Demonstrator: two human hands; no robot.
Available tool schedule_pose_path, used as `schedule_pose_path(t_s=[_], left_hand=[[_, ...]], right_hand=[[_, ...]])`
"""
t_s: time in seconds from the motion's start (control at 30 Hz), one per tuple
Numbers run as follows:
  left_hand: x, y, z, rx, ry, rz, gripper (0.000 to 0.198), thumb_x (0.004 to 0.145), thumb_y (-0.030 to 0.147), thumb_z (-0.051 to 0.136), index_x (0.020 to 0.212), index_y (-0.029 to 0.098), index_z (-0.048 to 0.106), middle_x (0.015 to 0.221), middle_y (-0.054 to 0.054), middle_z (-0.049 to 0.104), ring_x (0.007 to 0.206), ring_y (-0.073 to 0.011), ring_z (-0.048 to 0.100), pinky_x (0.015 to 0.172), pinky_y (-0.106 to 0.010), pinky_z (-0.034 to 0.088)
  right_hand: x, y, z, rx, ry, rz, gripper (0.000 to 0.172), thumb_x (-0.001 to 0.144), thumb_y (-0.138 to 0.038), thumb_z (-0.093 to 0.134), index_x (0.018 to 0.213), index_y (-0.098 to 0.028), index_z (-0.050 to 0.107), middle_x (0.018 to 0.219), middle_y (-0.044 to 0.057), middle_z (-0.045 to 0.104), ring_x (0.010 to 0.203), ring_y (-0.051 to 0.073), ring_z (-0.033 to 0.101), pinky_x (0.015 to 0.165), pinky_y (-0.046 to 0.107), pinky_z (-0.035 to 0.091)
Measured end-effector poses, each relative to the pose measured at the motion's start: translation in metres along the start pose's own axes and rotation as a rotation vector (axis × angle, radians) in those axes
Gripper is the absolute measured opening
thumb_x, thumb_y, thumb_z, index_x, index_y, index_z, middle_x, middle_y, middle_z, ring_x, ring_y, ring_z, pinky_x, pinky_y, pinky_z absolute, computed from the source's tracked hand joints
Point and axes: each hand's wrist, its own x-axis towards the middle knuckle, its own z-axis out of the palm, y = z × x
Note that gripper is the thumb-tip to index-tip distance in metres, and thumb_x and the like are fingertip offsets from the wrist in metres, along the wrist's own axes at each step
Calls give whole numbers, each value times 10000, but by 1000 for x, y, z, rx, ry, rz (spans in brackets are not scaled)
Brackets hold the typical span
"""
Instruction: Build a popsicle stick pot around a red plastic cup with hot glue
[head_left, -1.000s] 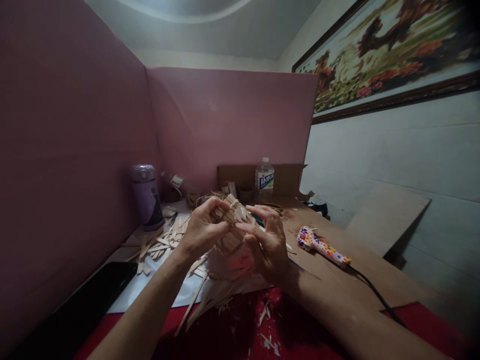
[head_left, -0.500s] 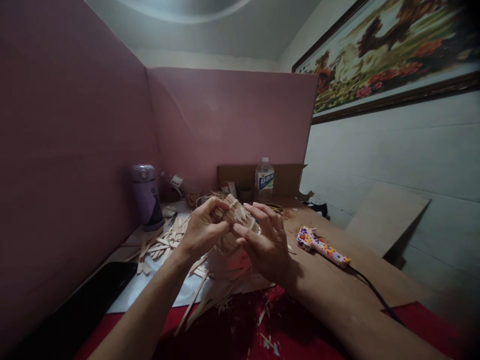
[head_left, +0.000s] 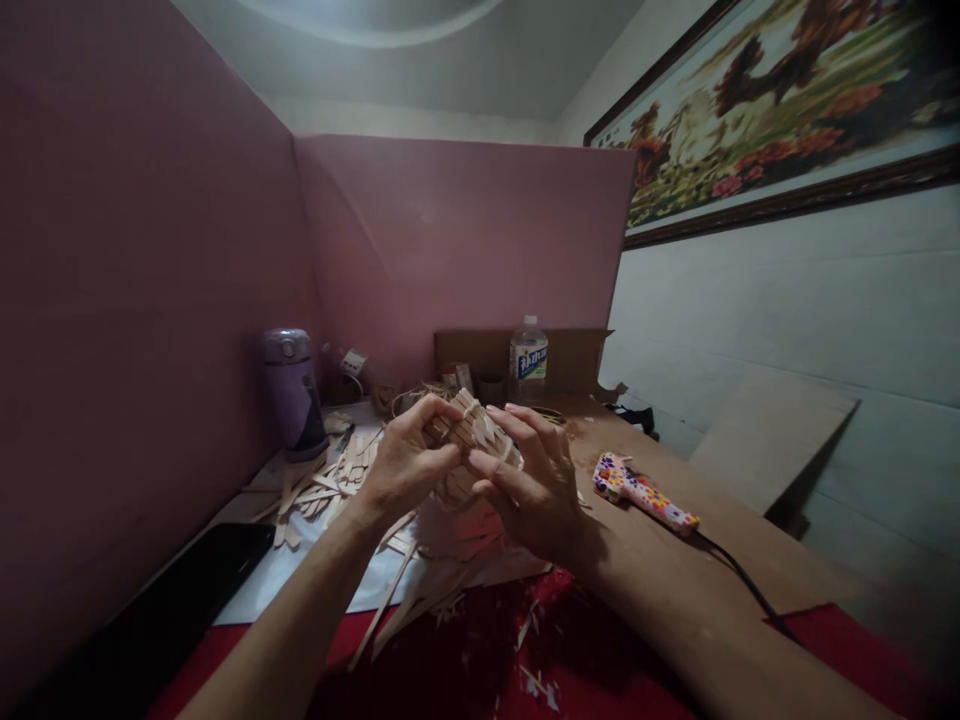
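Observation:
Between my hands, above the table, is a small craft piece made of wooden sticks [head_left: 474,425], set side by side and tilted. My left hand [head_left: 416,450] is closed on its left side, thumb and forefinger pressing the sticks. My right hand [head_left: 536,485] is curled against its right side, with fingertips on the sticks and the thumb near the lower edge. The piece's underside is partly hidden by the hands. Loose wooden sticks [head_left: 349,470] lie heaped to the left of my left hand on a white sheet [head_left: 259,590].
A flower-patterned glue gun [head_left: 646,495] with a black cord lies at right on the brown table. Behind stand a purple bottle [head_left: 294,400], a clear labelled bottle [head_left: 529,365] and a cardboard piece [head_left: 574,350]. A black phone-like slab [head_left: 225,560] is at left, red cloth [head_left: 450,660] in front.
Hardly anything differs. The stick piece and both hands have shifted very slightly, with the grip kept the same.

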Motion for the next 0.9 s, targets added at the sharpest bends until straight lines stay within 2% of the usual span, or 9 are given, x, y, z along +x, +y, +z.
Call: schedule_pose_path(t_s=[0.33,0.63,0.9], left_hand=[[1,9,-3,71,-34,-34,240,668,160,543,895,170,619,731,17,594,639,-119,508,579,-231,402],[-1,4,-2,-41,-77,4,226,659,200,676,873,188,605,787,-8,649,722,-154,594,633,-253,457],[1,2,-3,-40,-57,1,249,638,173,689,875,188,616,726,9,636,655,-132,571,588,-235,440]], right_hand=[[-1,-4,0,-32,-10,41,245,915,-356,491,1040,-225,656,1362,121,481,1283,312,388,989,503,365],[-2,-3,2,12,15,53,260,929,-354,464,1033,-215,657,1353,117,486,1282,310,389,992,506,376],[-5,-3,2,142,13,87,320,952,-375,399,1076,-227,655,1356,96,493,1289,290,374,1025,518,361]])
